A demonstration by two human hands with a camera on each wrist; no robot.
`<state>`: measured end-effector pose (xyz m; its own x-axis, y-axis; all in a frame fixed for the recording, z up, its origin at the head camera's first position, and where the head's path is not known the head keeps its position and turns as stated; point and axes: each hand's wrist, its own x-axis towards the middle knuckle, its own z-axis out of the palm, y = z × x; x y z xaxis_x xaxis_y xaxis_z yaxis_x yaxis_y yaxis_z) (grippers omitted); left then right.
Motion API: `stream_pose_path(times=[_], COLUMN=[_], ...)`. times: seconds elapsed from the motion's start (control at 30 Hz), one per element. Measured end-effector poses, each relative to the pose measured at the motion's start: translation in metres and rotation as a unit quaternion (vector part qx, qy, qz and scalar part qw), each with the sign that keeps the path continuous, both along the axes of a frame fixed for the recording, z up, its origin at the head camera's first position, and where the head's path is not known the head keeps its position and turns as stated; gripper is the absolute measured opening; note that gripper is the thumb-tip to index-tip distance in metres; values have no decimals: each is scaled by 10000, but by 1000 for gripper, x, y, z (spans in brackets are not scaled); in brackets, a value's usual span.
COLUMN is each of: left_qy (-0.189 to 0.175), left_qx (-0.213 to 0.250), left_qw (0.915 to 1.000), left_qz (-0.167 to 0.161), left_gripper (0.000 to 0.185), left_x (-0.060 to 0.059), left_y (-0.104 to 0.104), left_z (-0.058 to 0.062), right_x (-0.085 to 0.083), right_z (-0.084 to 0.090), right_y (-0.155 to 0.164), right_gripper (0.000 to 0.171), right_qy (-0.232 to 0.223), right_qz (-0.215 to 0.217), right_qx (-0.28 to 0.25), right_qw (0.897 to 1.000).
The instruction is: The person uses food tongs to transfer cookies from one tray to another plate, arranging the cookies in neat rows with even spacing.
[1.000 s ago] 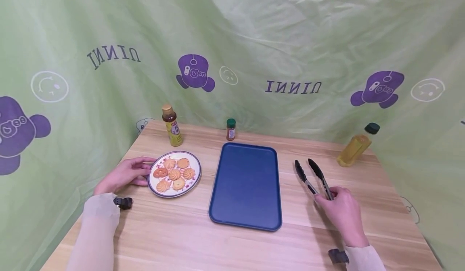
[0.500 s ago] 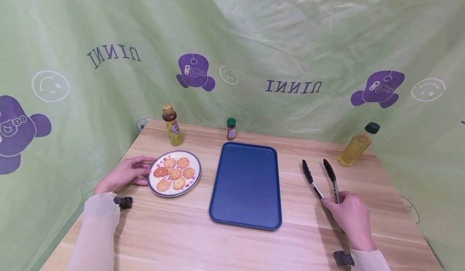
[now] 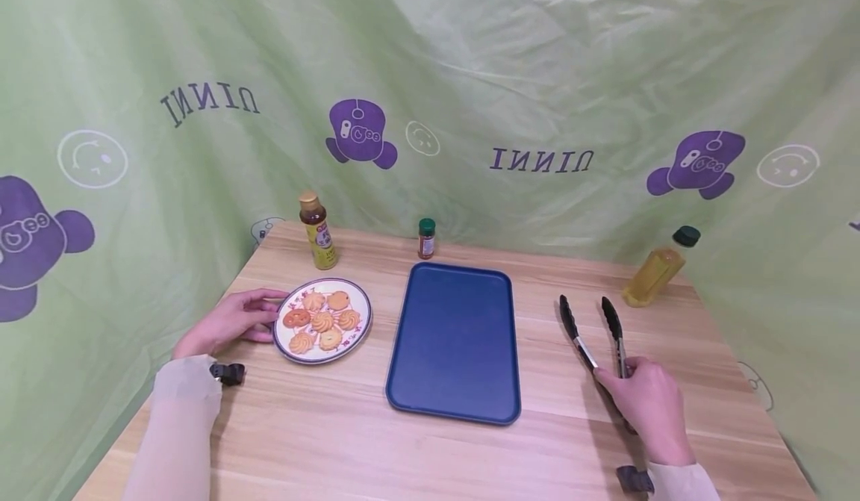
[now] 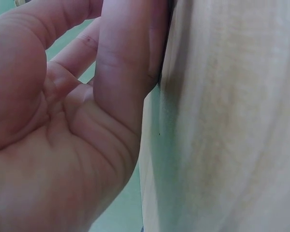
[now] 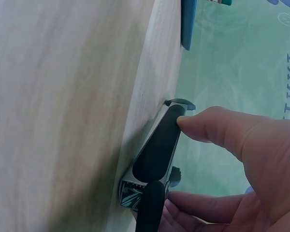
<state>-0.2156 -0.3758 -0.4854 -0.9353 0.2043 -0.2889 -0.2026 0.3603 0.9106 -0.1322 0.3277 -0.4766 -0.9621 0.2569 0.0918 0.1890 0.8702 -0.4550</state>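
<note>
On the wooden counter (image 3: 430, 449), the right hand (image 3: 641, 404) near the right edge pinches the tongs (image 3: 594, 333), the left hand (image 3: 228, 322) touches the cookie plate (image 3: 359, 333) with relaxed fingers, and the blue tray (image 3: 457, 337) holds no cookies yet.

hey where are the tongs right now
In the head view the tongs lie on the table's right side, between the blue tray and the oil bottle, handle end held by the right hand.

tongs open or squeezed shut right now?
Open. In the head view the tongs lie on the table with their two black tips spread apart, while the right hand holds only the handle end.
</note>
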Motion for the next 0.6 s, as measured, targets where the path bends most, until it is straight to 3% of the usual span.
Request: stream_pose_path(times=[0.43, 0.53, 0.6], left_qy=[203, 468, 796], left_qx=[-212, -509, -991], left_qw=[9995, 9976, 9919], left_qz=[-109, -65, 75], left_gripper=[60, 57, 53], left_x=[4, 5, 5], left_y=[-2, -2, 0], left_z=[0, 4, 9], right_x=[1, 0, -1], right_z=[0, 4, 8], right_y=[-3, -3, -3], right_gripper=[48, 55, 66], right_qy=[19, -94, -180], right_qz=[10, 93, 173], right_qx=[57, 42, 99], right_qw=[10000, 9999, 9996])
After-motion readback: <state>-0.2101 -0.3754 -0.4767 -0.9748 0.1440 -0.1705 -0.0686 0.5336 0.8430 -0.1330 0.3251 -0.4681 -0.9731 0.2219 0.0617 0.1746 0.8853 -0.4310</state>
